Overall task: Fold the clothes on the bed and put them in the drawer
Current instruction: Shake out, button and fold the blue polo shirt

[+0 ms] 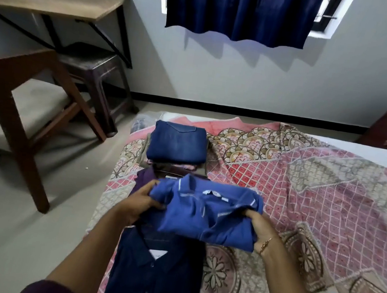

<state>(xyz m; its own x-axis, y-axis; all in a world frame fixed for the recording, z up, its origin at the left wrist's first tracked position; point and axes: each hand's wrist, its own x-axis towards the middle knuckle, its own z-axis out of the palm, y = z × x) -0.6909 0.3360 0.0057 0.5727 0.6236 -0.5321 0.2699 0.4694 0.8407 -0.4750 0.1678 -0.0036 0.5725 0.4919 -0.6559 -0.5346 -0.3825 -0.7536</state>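
Your left hand and right hand both grip the folded blue polo by opposite edges, fingers closed on cloth. It sits btwn them, above the navy shirt on the bed.

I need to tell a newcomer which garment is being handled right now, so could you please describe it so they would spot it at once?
Start at the bed with the pink patterned bedspread and look to its near left edge, where folded clothes lie in a row. The folded polo shirt is held between the left hand and right hand. It is brighter blue than the navy shirt and dark jeans, with white-striped collar.
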